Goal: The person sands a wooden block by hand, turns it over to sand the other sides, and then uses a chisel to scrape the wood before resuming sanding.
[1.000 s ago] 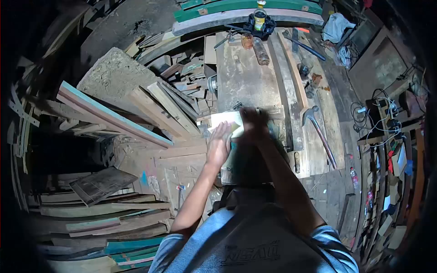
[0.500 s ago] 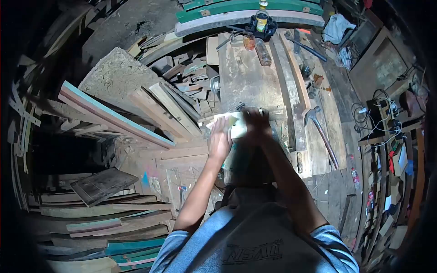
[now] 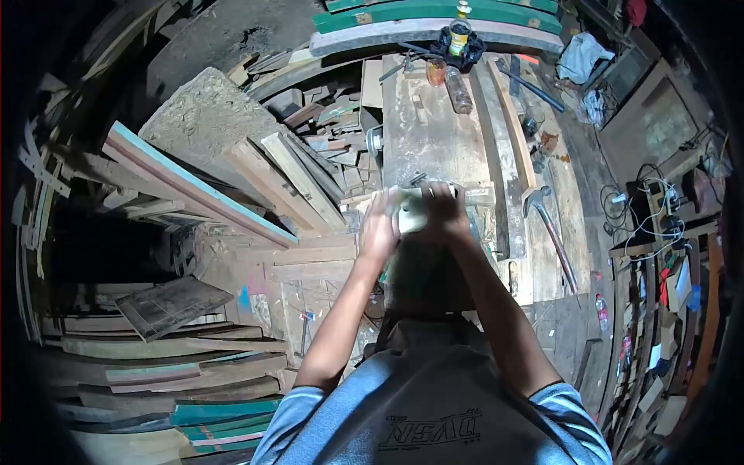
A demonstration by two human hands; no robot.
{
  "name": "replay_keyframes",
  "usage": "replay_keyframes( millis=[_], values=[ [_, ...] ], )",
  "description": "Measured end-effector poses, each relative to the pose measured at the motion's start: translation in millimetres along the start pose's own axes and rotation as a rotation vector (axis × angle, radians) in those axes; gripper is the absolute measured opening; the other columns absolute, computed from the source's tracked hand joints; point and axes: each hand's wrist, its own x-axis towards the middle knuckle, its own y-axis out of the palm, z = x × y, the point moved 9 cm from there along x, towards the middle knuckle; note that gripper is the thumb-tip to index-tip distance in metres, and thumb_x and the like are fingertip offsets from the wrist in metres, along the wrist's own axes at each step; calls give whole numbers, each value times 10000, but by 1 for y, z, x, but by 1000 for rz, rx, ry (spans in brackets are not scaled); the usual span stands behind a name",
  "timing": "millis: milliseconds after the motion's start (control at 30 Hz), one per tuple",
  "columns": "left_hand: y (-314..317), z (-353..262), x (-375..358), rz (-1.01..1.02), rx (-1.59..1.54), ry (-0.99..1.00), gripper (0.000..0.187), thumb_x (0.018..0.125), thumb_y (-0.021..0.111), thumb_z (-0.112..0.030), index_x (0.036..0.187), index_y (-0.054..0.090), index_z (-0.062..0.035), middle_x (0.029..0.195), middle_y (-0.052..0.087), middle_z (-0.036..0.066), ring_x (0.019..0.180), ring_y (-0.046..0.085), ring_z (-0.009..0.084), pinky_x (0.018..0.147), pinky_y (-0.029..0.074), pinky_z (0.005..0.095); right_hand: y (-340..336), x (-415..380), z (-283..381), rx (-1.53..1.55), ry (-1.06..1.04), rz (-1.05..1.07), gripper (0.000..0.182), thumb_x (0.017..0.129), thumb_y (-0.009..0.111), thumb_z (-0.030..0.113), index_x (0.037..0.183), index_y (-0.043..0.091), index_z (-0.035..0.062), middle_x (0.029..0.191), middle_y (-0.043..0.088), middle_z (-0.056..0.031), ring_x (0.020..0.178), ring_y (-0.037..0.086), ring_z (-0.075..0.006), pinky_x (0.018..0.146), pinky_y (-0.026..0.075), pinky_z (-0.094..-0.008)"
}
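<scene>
Between my two hands, at the near end of the workbench [image 3: 434,143], is a pale flat piece [image 3: 412,221], so brightly lit that I cannot make out its exact kind; it looks like wood and has a small dark spot. My left hand [image 3: 378,232] grips its left side, fingers pointing away from me. On its right side my right hand [image 3: 443,215] lies in shadow with fingers bent over the far edge. Just beyond the hands sits a small dark metal part [image 3: 418,178]. To the right, a claw hammer [image 3: 554,236] rests on the planks.
A jar [image 3: 435,74], a plastic bottle [image 3: 459,94] and a yellow-labelled bottle [image 3: 459,39] stand or lie at the bench's far end. Offcuts [image 3: 341,128] pile up on the left, beside leaning boards [image 3: 291,186]. Cables [image 3: 647,205] hang at right.
My right hand has shifted slightly, and the pale piece now shows less of its surface between my hands. The whole view has moved slightly with my head.
</scene>
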Motion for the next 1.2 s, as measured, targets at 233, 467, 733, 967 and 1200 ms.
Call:
replay_keyframes(
  millis=[233,467,733,967,1200],
  values=[
    [10,-14,-19,-9,-14,81,503,1038,617,-93,1504,597,93,1528,594,355,1463,542,510,1277,401,544,4,-4,-1,-85,57,-30,1309,520,912,779,1550,493,89,1424,570,-157,1370,551,-354,1137,373,-690],
    [7,-9,-10,4,-16,13,473,1054,562,-81,1503,626,51,1528,611,332,1492,520,506,1282,387,535,-13,1,3,-11,21,-68,1204,530,893,679,1517,549,80,1352,630,-112,1324,589,-296,1137,376,-605],
    [-3,-18,-45,31,-113,22,449,1052,571,-46,1482,630,68,1518,604,354,1458,544,523,1273,399,546,-23,5,5,-24,74,25,1268,459,895,777,1464,596,62,1317,660,-123,1289,626,-318,1125,393,-615],
    [4,6,7,-31,-4,-1,438,1090,554,-126,1469,632,78,1516,605,353,1451,548,519,1265,409,545,-21,7,7,-100,49,5,1334,442,850,855,1465,598,37,1269,677,-139,1214,663,-320,1046,456,-623],
    [8,-18,-41,41,-1,3,484,1053,567,-79,1514,606,64,1587,565,318,1517,506,474,1315,356,530,-20,4,4,-4,58,-21,1306,437,869,806,1429,590,4,1292,665,-173,1263,641,-339,1169,370,-636]
  ],
)
